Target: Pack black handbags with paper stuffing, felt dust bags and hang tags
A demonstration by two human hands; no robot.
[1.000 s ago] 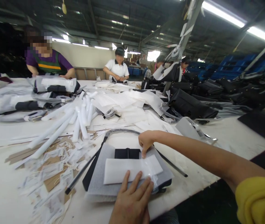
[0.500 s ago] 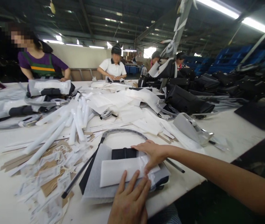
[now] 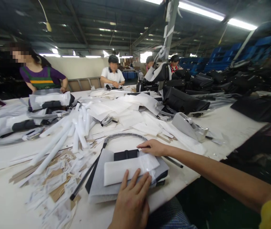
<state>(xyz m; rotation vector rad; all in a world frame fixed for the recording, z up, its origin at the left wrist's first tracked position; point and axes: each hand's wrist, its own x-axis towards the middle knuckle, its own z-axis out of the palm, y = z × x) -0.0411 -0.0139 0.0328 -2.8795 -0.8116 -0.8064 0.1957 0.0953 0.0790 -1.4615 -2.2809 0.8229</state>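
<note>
A dark handbag (image 3: 125, 155) lies on the table before me, mostly covered by a greyish-white foam sheet (image 3: 102, 190). Its plastic-wrapped handle (image 3: 125, 135) arches away from me. Across the front lies a white foam strip (image 3: 118, 175) with clear plastic at its right end. My left hand (image 3: 134, 197) rests with spread fingers on the lower edge of the strip and the sheet. My right hand (image 3: 153, 148) is at the bag's upper right corner, fingers stretched leftward beside the dark flap; its thumb is hidden. A dark strap (image 3: 84, 179) extends out at the left.
Rolled white foam tubes (image 3: 54, 140), tags and cardboard strips (image 3: 56, 187) lie to the left. White sheets (image 3: 125, 108) cover the middle. Dark bags (image 3: 185, 100) pile up at right. Wrapped bags (image 3: 23, 124) lie far left. Co-workers stand across the table (image 3: 221, 127).
My right hand has lifted off the plastic at the strip's right end and moved to the bag's upper corner. My left hand stays on the bag. The view has shifted slightly.
</note>
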